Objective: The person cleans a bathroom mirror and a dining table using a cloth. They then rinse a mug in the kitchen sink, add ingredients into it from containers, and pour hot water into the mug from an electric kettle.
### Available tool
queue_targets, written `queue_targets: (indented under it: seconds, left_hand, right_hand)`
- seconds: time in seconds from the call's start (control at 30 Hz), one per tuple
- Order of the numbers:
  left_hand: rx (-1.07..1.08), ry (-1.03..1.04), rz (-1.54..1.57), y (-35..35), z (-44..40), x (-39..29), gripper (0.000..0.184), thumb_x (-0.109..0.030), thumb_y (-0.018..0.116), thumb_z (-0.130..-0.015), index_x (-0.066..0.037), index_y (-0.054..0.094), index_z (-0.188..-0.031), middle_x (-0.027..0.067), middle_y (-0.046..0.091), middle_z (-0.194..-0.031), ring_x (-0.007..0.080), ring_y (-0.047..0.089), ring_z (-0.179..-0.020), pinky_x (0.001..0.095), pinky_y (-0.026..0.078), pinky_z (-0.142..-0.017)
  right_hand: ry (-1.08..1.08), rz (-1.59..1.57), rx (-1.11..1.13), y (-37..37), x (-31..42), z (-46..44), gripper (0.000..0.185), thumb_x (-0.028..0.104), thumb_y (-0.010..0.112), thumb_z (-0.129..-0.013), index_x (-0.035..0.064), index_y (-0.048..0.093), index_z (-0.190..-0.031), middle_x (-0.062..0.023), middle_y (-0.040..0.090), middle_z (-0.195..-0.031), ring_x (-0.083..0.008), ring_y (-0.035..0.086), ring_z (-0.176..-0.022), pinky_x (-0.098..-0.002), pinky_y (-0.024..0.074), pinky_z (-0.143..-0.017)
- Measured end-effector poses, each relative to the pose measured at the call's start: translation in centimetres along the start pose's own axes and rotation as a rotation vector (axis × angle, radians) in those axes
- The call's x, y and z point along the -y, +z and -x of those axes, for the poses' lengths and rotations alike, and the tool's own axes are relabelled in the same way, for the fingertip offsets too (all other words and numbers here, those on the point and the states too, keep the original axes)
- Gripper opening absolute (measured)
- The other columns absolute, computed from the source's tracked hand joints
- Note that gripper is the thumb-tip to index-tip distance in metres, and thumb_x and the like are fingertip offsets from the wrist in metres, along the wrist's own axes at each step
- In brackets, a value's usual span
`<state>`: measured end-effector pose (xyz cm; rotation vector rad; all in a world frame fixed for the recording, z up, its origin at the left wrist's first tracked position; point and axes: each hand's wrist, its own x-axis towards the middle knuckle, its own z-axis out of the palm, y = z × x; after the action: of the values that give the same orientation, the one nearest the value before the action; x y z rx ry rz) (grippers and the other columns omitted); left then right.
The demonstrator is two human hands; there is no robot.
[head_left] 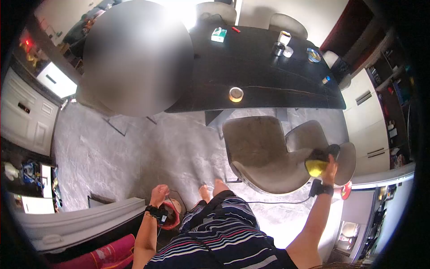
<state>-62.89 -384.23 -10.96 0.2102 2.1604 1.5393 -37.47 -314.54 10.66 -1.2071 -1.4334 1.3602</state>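
My right hand (330, 169) is closed on a yellow and black item (316, 167), which looks soft, over the seat of a grey-brown chair (268, 168). At lower left, my left hand (159, 195) has its fingers curled on the thin handle of a red-rimmed bucket (171, 214). The bucket hangs or stands beside my legs; its contents are too dark to make out. Both wrists wear black bands, and a cable runs from the right one toward my body.
A long black table (264, 80) stands ahead, bearing a round tin (235, 94), a tissue box (219, 34), cups (284, 38) and a blue bowl (313, 55). More chairs surround it. White cabinets (365, 107) line the right. A blurred disc hides the upper left.
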Motion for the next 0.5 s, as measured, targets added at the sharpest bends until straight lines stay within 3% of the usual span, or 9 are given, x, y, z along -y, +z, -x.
queue_targets:
  seconds: [0.03,0.1,0.13,0.23,0.3,0.33,0.37,0.4,0.5]
  left_hand:
    - [0.011,0.001,-0.007,-0.1,-0.7,-2.3,0.028,-0.022,0.061,-0.087,0.002,0.062,-0.101,0.0118,0.066,-0.086,0.0183,0.064,-0.078,0.0283,0.05,-0.072]
    - [-0.049,-0.118,-0.228,0.9,-3.0,-10.6,0.035,-0.022,0.066,-0.085,0.002,0.058,-0.109,0.0122,0.066,-0.091,0.02,0.065,-0.083,0.0289,0.051,-0.074]
    - [-0.046,-0.119,-0.232,1.3,-4.6,-11.5,0.035,-0.022,0.066,-0.085,0.002,0.058,-0.109,0.0122,0.066,-0.091,0.02,0.065,-0.083,0.0289,0.051,-0.074]
    - [-0.026,0.023,-0.233,3.0,-9.0,-15.2,0.044,-0.023,0.069,-0.083,0.002,0.053,-0.116,0.0136,0.065,-0.099,0.0219,0.065,-0.09,0.0305,0.051,-0.076]
    - [0.057,0.037,-0.186,4.5,-11.9,-20.3,0.052,-0.022,0.071,-0.081,0.001,0.049,-0.122,0.0144,0.062,-0.11,0.0243,0.064,-0.095,0.0343,0.051,-0.079]
    - [0.073,0.046,-0.201,5.2,-13.8,-21.6,0.052,-0.022,0.071,-0.081,0.001,0.049,-0.122,0.0144,0.062,-0.11,0.0243,0.064,-0.095,0.0343,0.051,-0.079]
    - [0.111,0.097,-0.254,6.1,-15.6,-22.8,0.054,-0.022,0.073,-0.08,0.001,0.049,-0.123,0.0146,0.06,-0.114,0.0246,0.063,-0.097,0.0352,0.05,-0.081]
    - [0.151,0.143,-0.307,7.1,-17.4,-23.9,0.057,-0.022,0.075,-0.078,0.0,0.049,-0.123,0.0149,0.058,-0.119,0.0249,0.062,-0.099,0.0361,0.05,-0.082]
    - [0.252,0.208,-0.405,10.3,-21.4,-27.2,0.061,-0.024,0.077,-0.076,-0.001,0.047,-0.125,0.0153,0.055,-0.123,0.0253,0.061,-0.102,0.0372,0.049,-0.083]
  right_hand:
    - [-0.127,-0.062,0.124,0.8,-0.5,-0.7,0.028,0.019,0.055,-0.085,-0.0039,0.062,-0.1,-0.0095,0.064,-0.096,-0.0251,0.061,-0.09,-0.0354,0.0469,-0.085]
    - [0.037,-0.363,0.052,3.3,-1.2,-4.6,0.028,0.018,0.055,-0.084,-0.0045,0.062,-0.1,-0.0096,0.064,-0.098,-0.0237,0.062,-0.091,-0.0354,0.0473,-0.084]
    - [-0.27,-0.011,-0.005,4.2,-1.6,-5.6,0.027,0.017,0.055,-0.084,-0.0045,0.063,-0.098,-0.0097,0.064,-0.098,-0.023,0.062,-0.088,-0.035,0.0477,-0.083]
    - [-0.079,-0.324,-0.077,11.4,2.6,-7.6,0.028,0.016,0.058,-0.082,-0.0049,0.061,-0.101,-0.0101,0.062,-0.098,-0.022,0.059,-0.088,-0.0341,0.0466,-0.082]
    - [-0.271,-0.052,-0.087,14.3,1.0,-11.5,0.032,0.016,0.058,-0.082,-0.0061,0.057,-0.105,-0.0099,0.06,-0.099,-0.0217,0.057,-0.09,-0.0336,0.045,-0.082]
    - [-0.192,0.01,-0.118,16.8,2.5,-11.8,0.032,0.015,0.056,-0.082,-0.0058,0.054,-0.107,-0.0092,0.059,-0.1,-0.0211,0.054,-0.09,-0.0331,0.0427,-0.084]
    - [-0.252,-0.19,-0.016,18.6,1.4,-14.2,0.029,0.013,0.054,-0.083,-0.005,0.055,-0.105,-0.0086,0.058,-0.101,-0.0208,0.051,-0.092,-0.0319,0.0401,-0.086]
    - [-0.438,0.174,-0.054,18.6,-1.3,-18.0,0.029,0.012,0.052,-0.083,-0.0037,0.055,-0.107,-0.008,0.058,-0.102,-0.0204,0.05,-0.093,-0.0308,0.0392,-0.087]
    - [-0.254,-0.04,-0.128,22.8,3.3,-17.9,0.034,0.01,0.05,-0.081,-0.0015,0.055,-0.113,-0.0069,0.058,-0.101,-0.0193,0.05,-0.094,-0.0292,0.0387,-0.086]
